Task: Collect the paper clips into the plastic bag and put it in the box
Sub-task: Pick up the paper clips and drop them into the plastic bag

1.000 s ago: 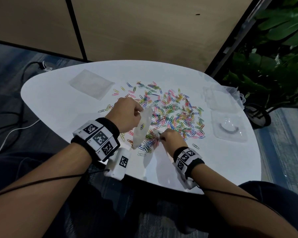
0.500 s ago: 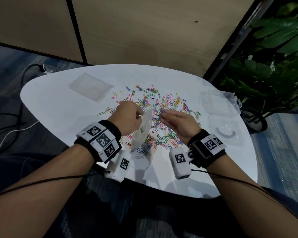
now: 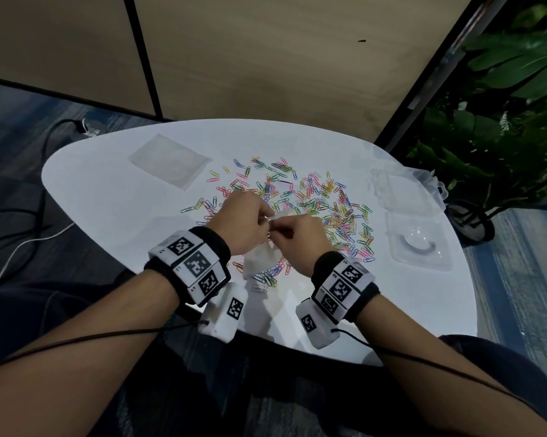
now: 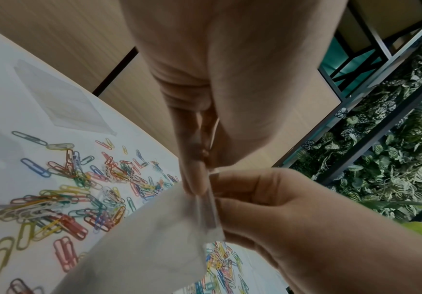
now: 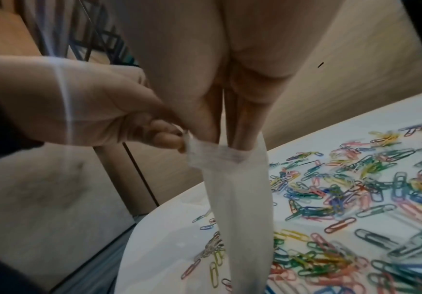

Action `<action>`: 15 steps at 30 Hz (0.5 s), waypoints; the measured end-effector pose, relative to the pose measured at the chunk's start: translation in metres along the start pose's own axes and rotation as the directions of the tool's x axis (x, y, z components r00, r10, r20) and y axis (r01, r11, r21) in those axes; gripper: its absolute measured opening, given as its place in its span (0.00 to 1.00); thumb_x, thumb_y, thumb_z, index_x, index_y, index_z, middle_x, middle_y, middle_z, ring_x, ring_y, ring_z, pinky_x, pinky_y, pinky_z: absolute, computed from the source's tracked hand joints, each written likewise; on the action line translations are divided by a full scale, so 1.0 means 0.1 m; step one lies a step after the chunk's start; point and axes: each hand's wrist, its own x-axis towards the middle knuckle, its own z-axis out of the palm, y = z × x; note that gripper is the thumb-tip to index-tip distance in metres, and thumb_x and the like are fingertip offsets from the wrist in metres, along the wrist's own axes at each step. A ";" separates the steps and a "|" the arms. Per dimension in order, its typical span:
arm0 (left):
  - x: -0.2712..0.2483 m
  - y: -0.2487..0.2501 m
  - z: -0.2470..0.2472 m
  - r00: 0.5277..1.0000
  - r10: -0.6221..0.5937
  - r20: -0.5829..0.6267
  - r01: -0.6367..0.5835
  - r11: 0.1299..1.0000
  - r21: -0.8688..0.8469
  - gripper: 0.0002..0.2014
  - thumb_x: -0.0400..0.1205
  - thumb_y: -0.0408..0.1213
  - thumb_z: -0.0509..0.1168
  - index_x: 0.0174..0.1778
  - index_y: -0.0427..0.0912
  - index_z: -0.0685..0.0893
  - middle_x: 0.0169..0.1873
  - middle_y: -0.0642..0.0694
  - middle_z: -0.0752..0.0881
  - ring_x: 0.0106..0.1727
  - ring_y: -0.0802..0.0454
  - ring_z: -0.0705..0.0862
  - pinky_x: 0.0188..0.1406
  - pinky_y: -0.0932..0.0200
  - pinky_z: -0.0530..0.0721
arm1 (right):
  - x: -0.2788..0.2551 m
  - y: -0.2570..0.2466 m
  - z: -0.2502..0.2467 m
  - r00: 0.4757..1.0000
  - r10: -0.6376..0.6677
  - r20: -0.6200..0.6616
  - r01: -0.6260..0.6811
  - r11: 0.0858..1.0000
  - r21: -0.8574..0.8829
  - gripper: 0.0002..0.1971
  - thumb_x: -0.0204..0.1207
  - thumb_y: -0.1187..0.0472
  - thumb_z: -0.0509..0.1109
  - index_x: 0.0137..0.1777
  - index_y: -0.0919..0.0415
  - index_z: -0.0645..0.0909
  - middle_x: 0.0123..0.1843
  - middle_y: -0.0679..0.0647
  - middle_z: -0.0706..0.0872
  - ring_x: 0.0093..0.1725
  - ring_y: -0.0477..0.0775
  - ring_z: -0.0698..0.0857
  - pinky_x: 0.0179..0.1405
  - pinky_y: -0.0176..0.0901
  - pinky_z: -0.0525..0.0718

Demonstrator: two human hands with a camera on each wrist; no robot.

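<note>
Your left hand (image 3: pixel 245 223) and right hand (image 3: pixel 300 244) both pinch the top edge of the plastic bag (image 3: pixel 261 260), held above the near side of the white table (image 3: pixel 114 203). Wrist views: left fingertips (image 4: pixel 196 179) press together on the bag's seal strip, right fingers (image 5: pixel 211 119) curl onto the same strip. The bag hangs down over the paper clips (image 3: pixel 338 209), which lie scattered across the table's middle. The clear box (image 3: pixel 415 239) sits open at the right edge, well apart from the bag. A stack of spare bags (image 3: pixel 169 160) lies far left.
</note>
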 end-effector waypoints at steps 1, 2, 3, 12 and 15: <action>0.01 0.00 0.00 1.000 -0.008 -0.007 0.008 1.000 0.001 0.12 0.80 0.29 0.64 0.53 0.36 0.93 0.42 0.37 0.93 0.43 0.42 0.92 0.55 0.48 0.90 | -0.02 -0.04 -0.02 0.997 -0.062 0.047 0.065 0.996 -0.065 0.12 0.76 0.69 0.67 0.46 0.57 0.91 0.28 0.44 0.83 0.28 0.39 0.80 0.33 0.21 0.73; 0.01 -0.01 -0.02 1.000 -0.018 -0.015 0.018 1.000 0.003 0.13 0.80 0.29 0.64 0.55 0.37 0.92 0.43 0.38 0.93 0.44 0.43 0.92 0.55 0.49 0.90 | -0.02 -0.06 -0.05 0.993 -0.089 0.074 0.095 0.993 -0.077 0.13 0.77 0.69 0.66 0.47 0.57 0.91 0.29 0.43 0.84 0.28 0.37 0.80 0.34 0.20 0.73; 0.02 -0.01 -0.03 0.999 -0.023 -0.022 0.024 1.000 0.007 0.13 0.81 0.29 0.64 0.55 0.37 0.92 0.44 0.39 0.93 0.44 0.43 0.93 0.54 0.50 0.90 | -0.02 -0.07 -0.11 0.994 -0.087 0.068 0.089 0.995 -0.035 0.13 0.77 0.70 0.66 0.48 0.57 0.91 0.32 0.44 0.87 0.30 0.36 0.83 0.38 0.19 0.76; 0.05 -0.11 -0.24 0.993 -0.066 -0.100 0.065 0.998 -0.018 0.15 0.80 0.30 0.64 0.58 0.39 0.92 0.45 0.42 0.93 0.37 0.47 0.93 0.53 0.53 0.91 | -0.10 0.77 -0.33 0.814 0.551 0.181 -0.408 0.766 -0.497 0.37 0.69 0.57 0.81 0.76 0.58 0.70 0.71 0.60 0.80 0.60 0.58 0.86 0.56 0.49 0.88; 0.02 -0.16 -0.34 0.989 -0.068 -0.133 0.065 0.997 -0.031 0.14 0.80 0.30 0.65 0.58 0.40 0.92 0.39 0.45 0.91 0.29 0.53 0.91 0.48 0.56 0.91 | -0.18 0.91 -0.04 0.814 0.540 0.212 -0.357 0.754 -0.552 0.50 0.65 0.48 0.82 0.83 0.58 0.59 0.82 0.63 0.62 0.78 0.64 0.71 0.73 0.55 0.77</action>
